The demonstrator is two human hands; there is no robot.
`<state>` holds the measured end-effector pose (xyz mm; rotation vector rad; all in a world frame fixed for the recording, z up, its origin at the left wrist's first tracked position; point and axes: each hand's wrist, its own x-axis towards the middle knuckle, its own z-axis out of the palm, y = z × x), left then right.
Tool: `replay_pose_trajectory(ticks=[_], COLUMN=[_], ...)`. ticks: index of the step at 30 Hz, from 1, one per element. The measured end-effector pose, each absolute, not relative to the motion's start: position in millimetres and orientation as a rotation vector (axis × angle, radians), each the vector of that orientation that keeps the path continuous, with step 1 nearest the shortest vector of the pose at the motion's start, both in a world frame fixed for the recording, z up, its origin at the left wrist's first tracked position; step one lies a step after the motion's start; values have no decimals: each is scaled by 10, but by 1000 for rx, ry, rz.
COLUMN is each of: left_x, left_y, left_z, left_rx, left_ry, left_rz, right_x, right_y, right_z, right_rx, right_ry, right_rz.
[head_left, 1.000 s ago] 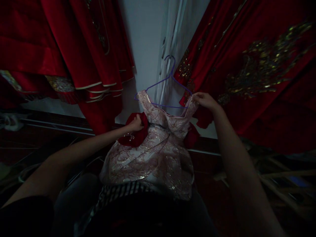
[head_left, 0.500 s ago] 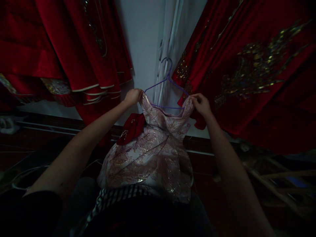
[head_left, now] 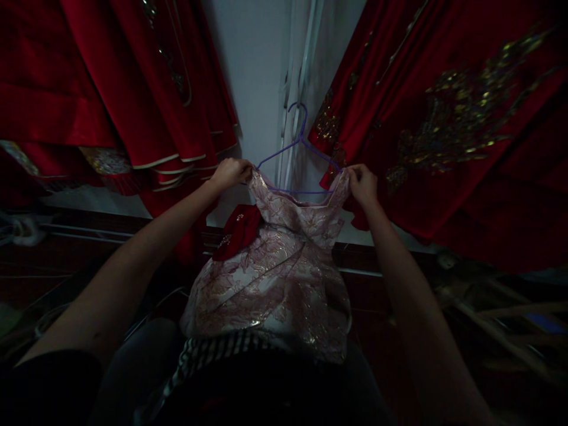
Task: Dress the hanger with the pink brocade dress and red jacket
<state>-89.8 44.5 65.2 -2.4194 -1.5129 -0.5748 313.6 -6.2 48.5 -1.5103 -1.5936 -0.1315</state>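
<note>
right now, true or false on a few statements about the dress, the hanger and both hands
1. The left hand grips the dress at one shoulder. True.
2. The right hand is off the dress. False: it grips the other shoulder.
3. The hanger is purple wire, with its hook above the neckline. True.
4. The dress is plain black. False: it is pale pink with a gold pattern.
5. Red garments hang to both sides of the dress. True.
</note>
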Motion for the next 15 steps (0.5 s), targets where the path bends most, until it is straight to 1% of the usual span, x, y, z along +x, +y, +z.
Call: replay_pose_trajectory(ticks=[4, 7, 10, 12, 15], left_x=[-922, -995, -1062, -1061, -929], left_y=[411, 402, 378, 339, 254], left_z=[631, 619, 580, 529, 444], left_rx=[-2328, -2320, -2431, -2599, -2821], left_ry=[-1654, -1707, -1765, -1722, -1471], left_rz=[-473, -387, -167, -11, 11], right_x=[3278, 3392, 3472, 3496, 3473], right_y=[-40, -55, -106, -151, -216], right_z=[417, 344, 252, 179, 70], right_rx=[-1611, -1678, -1772, -1802, -1760], right_ry=[-1420, -1288, -1201, -1227, -1331], right_rz=[-200, -183, -12, 132, 199])
